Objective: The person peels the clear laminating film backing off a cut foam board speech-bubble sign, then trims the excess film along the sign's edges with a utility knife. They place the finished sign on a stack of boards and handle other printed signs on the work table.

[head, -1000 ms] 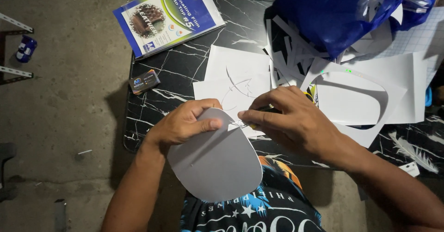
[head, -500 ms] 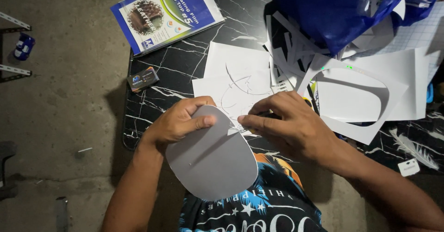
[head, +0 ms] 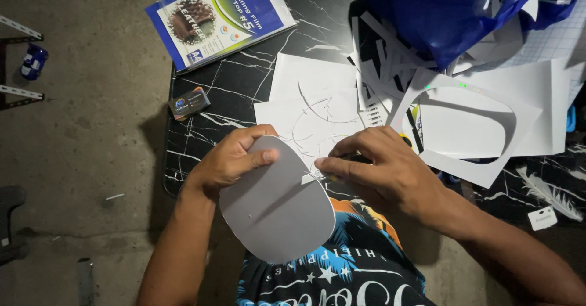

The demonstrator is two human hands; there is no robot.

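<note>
Over by the table's near edge, the left hand (head: 229,159) pinches the top of a grey rounded card (head: 278,211), thumb pressed flat on its face and fingers curled behind. The card hangs out over the person's lap. To its right, the right hand (head: 381,165) closes its fingertips at the card's upper edge, gripping what may be a small blade, above scattered white paper offcuts (head: 317,117) on the black marbled table (head: 244,86).

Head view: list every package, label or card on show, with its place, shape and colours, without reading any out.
Film pack: table's far left corner, flat rectangle, blue, green, white.
Small card: table's left edge, dark rectangle with blue.
Tag: near right, small and white.
Blue plastic bag: far right, crumpled.
</note>
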